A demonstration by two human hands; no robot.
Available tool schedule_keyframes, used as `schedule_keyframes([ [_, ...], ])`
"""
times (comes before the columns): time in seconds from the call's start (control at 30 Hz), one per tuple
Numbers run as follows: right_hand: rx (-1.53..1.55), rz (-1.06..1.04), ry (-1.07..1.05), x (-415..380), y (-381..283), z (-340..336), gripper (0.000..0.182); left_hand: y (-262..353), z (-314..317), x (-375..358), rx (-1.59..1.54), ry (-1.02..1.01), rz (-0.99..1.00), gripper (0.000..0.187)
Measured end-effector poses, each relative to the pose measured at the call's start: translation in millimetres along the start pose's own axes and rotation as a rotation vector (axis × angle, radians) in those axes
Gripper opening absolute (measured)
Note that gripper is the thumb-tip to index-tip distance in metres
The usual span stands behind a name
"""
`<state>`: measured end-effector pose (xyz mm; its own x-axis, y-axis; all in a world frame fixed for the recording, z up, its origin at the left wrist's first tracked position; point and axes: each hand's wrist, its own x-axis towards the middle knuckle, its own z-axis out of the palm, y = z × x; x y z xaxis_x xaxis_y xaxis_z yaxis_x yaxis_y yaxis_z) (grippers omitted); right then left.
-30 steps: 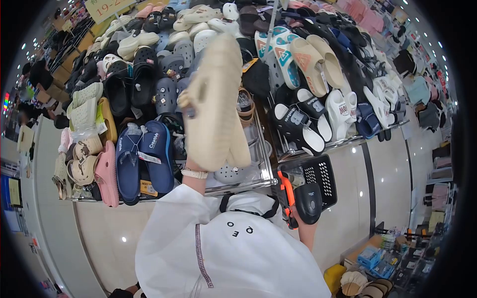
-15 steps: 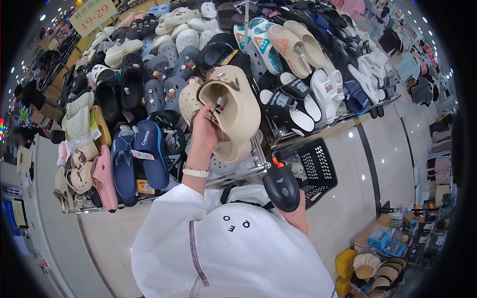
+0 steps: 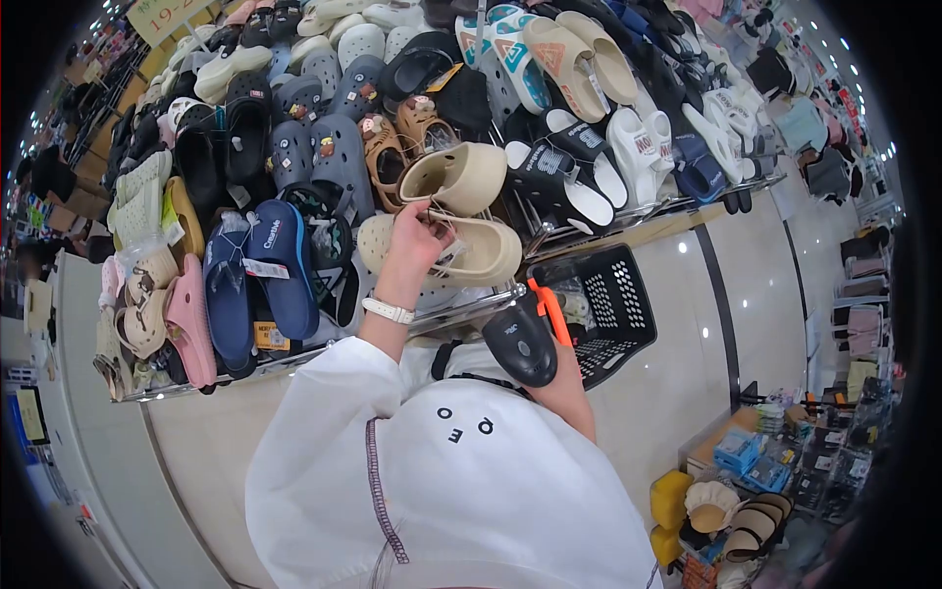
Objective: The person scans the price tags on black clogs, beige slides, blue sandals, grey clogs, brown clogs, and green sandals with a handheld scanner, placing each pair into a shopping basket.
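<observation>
My left hand [image 3: 420, 243] is closed, its fingers pinching between a pair of beige clogs. One clog [image 3: 481, 182] lies above my fingers with its opening showing, and the other clog [image 3: 488, 253] sits below at the rack's front edge. A thin tie seems to join them near my fingertips. Low on the right, my right hand [image 3: 566, 386] grips a black rounded handheld device with an orange lever [image 3: 522, 339]; its exact kind I cannot make out. Brown clogs with small figures [image 3: 385, 157] rest just behind the beige pair.
A metal-edged rack holds piles of slippers, with navy slides [image 3: 280, 275] and pink ones [image 3: 190, 324] at left, black-and-white slides [image 3: 559, 172] at right. A black perforated basket [image 3: 613, 309] stands beside my right hand. A price sign [image 3: 167, 18] rises at the back.
The beige clogs have come down from my raised left hand onto the rack's front, uncovering the brown clogs. The black device has tilted and shifted left, showing more of its orange lever.
</observation>
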<state>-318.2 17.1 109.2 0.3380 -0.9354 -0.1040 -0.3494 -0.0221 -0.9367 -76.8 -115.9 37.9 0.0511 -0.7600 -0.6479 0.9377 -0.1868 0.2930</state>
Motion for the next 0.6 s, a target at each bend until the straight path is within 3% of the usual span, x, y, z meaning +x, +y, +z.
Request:
schedule_keyframes([
  [0.13, -0.114, 0.016, 0.033, -6, 1, 3, 0.051, -17, -24, 7, 0.148, -0.062, 0.092, 0.01],
  [0.2, -0.18, 0.05, -0.006, -10, 3, 3, 0.054, -29, -44, 7, 0.334, 0.028, 0.051, 0.01],
  [0.23, -0.182, 0.051, -0.011, -10, 5, 3, 0.054, -34, -51, 5, 0.322, 0.068, 0.042, 0.021],
  [0.27, -0.167, 0.04, -0.005, -11, 9, 4, 0.054, -39, -59, 2, 0.319, 0.075, 0.042, 0.021],
  [0.33, -0.151, 0.037, -0.012, -13, 13, 4, 0.055, -50, -72, -8, 0.348, 0.153, 0.163, 0.038],
  [0.4, -0.146, 0.036, -0.015, -10, 14, 4, 0.056, -55, -99, 0, 0.385, 0.113, 0.197, 0.046],
  [0.47, -0.151, 0.056, -0.043, -8, 14, 3, 0.056, -51, -107, -10, 1.183, -0.109, 0.527, 0.04],
  [0.5, -0.16, 0.069, -0.059, -7, 13, 2, 0.056, -53, -112, -19, 1.389, -0.108, 0.838, 0.026],
  [0.53, -0.167, 0.081, -0.076, -6, 14, 2, 0.056, -48, -98, -43, 1.392, -0.092, 0.835, 0.026],
  [0.6, -0.134, 0.114, -0.12, -4, 18, 1, 0.055, -37, -80, -78, 1.63, 0.151, 0.88, 0.015],
])
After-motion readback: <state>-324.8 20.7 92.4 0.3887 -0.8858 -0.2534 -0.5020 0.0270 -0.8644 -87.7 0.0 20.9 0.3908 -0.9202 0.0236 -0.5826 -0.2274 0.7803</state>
